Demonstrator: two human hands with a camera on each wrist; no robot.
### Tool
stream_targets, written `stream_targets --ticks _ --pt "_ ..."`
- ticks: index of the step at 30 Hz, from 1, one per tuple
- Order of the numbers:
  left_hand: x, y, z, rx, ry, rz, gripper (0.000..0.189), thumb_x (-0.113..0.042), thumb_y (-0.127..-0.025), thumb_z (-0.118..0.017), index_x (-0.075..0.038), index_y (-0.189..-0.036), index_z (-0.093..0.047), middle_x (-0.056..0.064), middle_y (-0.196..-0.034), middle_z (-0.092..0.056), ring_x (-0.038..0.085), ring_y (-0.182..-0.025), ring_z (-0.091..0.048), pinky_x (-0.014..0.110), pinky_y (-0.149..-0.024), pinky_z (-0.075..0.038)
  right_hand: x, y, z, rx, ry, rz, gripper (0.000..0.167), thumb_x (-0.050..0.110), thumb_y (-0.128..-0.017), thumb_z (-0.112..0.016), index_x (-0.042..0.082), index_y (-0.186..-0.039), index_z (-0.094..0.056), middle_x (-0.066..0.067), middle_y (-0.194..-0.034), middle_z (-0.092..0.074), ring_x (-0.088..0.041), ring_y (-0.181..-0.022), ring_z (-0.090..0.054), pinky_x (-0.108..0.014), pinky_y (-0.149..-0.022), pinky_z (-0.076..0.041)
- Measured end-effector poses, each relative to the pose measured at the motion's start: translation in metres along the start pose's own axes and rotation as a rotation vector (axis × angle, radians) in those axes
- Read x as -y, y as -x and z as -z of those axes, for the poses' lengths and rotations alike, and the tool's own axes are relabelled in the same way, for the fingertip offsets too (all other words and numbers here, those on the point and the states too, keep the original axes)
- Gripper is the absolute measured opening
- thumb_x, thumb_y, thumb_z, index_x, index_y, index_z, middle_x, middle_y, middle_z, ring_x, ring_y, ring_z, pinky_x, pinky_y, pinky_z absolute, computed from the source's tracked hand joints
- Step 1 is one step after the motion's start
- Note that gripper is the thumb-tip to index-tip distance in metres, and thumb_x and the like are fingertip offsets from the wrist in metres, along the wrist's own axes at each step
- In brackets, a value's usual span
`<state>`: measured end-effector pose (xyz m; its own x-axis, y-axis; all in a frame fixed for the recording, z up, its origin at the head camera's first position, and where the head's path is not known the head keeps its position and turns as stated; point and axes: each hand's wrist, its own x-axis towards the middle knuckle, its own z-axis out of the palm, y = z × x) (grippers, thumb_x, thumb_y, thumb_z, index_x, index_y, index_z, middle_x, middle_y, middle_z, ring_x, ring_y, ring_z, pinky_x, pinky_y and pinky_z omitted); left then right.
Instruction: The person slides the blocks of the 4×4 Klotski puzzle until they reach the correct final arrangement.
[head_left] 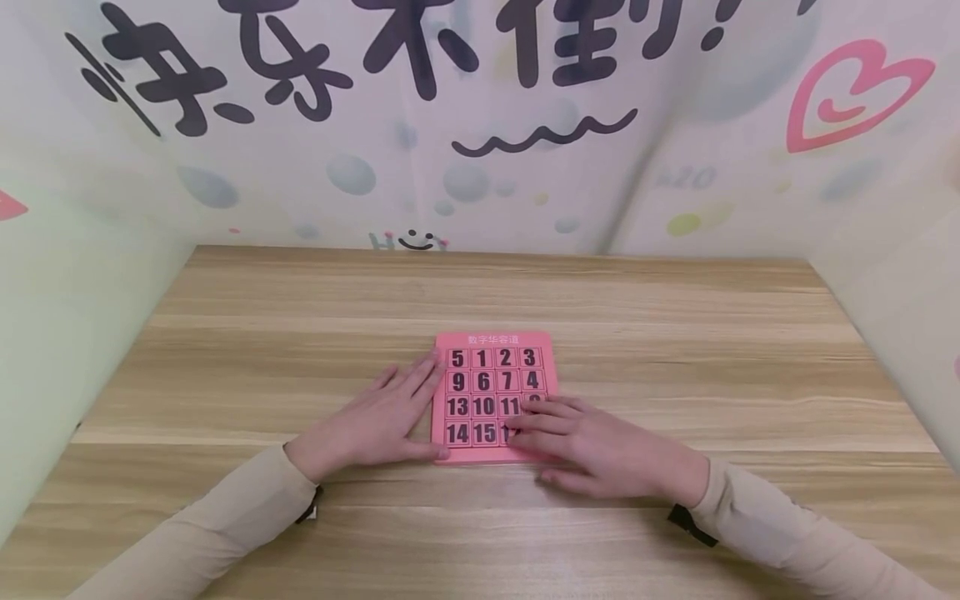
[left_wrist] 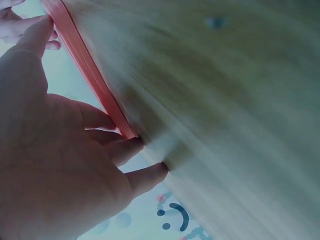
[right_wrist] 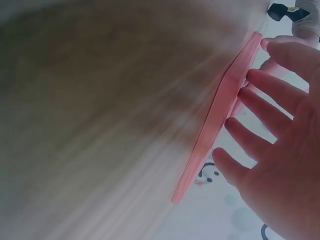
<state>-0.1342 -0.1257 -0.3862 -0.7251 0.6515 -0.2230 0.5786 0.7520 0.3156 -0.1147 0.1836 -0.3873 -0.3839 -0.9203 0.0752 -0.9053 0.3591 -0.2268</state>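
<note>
A pink sliding number puzzle lies flat on the wooden table, its top row reading 5, 1, 2, 3. Along its left edge rests my left hand, fingers stretched out, with the thumb at the lower left corner. In the left wrist view, fingertips of this hand meet the puzzle's side and the table. My right hand reaches in from the right, its extended fingers over the lower right tiles. It partly covers the tiles there, and the lower right corner is hidden. The right wrist view shows these fingers spread at the puzzle's rim.
The wooden table extends around the puzzle on all sides. Behind it stands a white printed wall with black characters and a pink heart. Pale panels flank the left and right. Each wrist has a dark strap below the sleeve.
</note>
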Motion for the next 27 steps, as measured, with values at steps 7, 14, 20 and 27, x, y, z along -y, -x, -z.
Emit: stream_targets --ticks 7,14,20,27 --pt "0.000 0.001 0.001 -0.002 0.003 -0.004 0.105 -0.066 -0.086 -0.056 0.005 -0.152 -0.014 0.021 -0.158 -0.002 0.034 -0.144 -0.009 0.055 -0.114 -0.010 0.000 0.003 0.000 -0.001 -0.004 -0.001 0.048 0.032 -0.096 -0.058 0.010 -0.138 -0.054 -0.007 -0.145 -0.046 -0.032 -0.136 -0.036 -0.053 -0.110 -0.029" --pt "0.001 0.001 0.001 -0.008 -0.001 -0.008 0.105 -0.066 -0.086 -0.055 0.005 -0.152 -0.014 0.021 -0.158 -0.002 0.034 -0.144 -0.009 0.055 -0.114 -0.010 -0.001 0.008 0.002 -0.004 -0.007 -0.012 0.048 0.032 -0.095 -0.059 0.010 -0.137 -0.054 -0.006 -0.146 -0.046 -0.032 -0.135 -0.037 -0.053 -0.109 -0.029" --pt "0.000 0.002 0.001 -0.009 0.002 -0.005 0.105 -0.066 -0.086 -0.055 0.005 -0.152 -0.015 0.021 -0.158 -0.003 0.034 -0.144 -0.010 0.055 -0.114 -0.009 -0.002 0.013 0.004 -0.010 -0.006 -0.020 0.046 0.031 -0.095 -0.059 0.010 -0.135 -0.056 -0.007 -0.145 -0.047 -0.032 -0.134 -0.038 -0.054 -0.109 -0.029" --pt "0.000 0.001 0.001 -0.010 0.003 -0.005 0.105 -0.067 -0.086 -0.055 0.005 -0.152 -0.015 0.021 -0.158 -0.003 0.034 -0.145 -0.010 0.055 -0.114 -0.010 -0.004 0.019 0.006 -0.024 -0.009 -0.026 0.044 0.030 -0.095 -0.060 0.009 -0.134 -0.057 -0.007 -0.144 -0.047 -0.032 -0.134 -0.038 -0.055 -0.108 -0.029"
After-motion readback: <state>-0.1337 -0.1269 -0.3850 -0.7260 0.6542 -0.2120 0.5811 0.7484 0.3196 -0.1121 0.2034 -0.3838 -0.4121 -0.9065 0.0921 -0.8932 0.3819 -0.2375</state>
